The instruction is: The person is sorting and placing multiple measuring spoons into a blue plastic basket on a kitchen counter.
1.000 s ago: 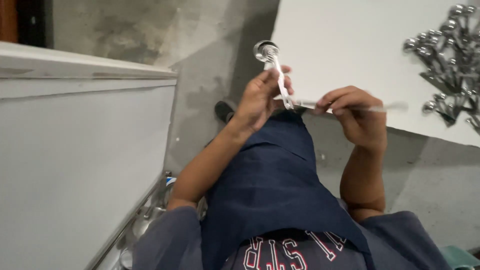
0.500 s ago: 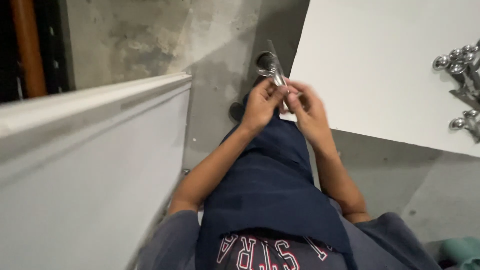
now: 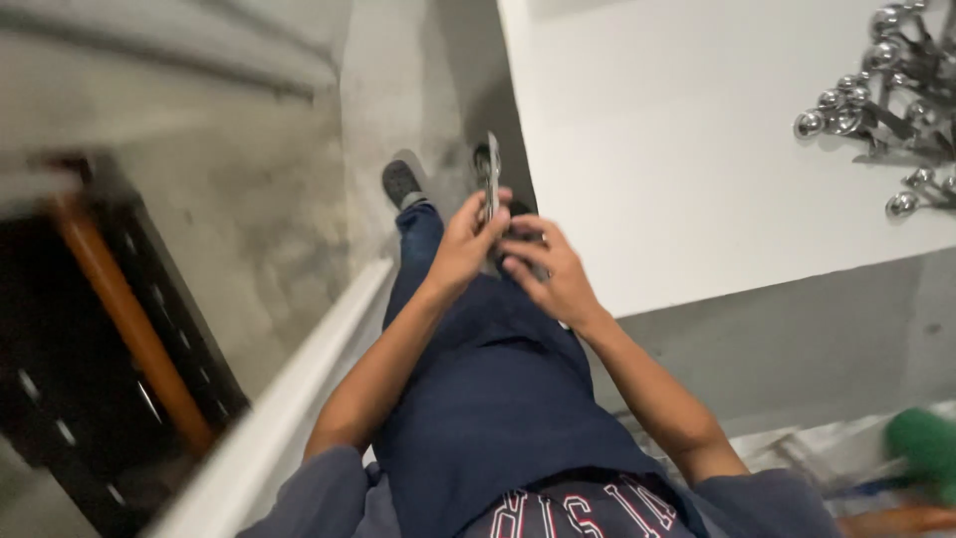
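Looked steeply down from head height, along the wearer's own chest and dark blue apron [image 3: 498, 399] toward the grey concrete floor [image 3: 289, 229]. Tilted and slightly blurred, with floor lines running aslant across the picture. Sat close to the body: forearms reached up from the lower edge, and the left hand [image 3: 463, 244] and right hand [image 3: 553, 274] met near the middle, well within arm's length of the lens. Took in the near corner of the flat white table [image 3: 677, 159] at upper right, with a pile of shiny metal ball-ended parts [image 3: 886, 90] cut off by the right edge. Only one view; nothing shared with another.
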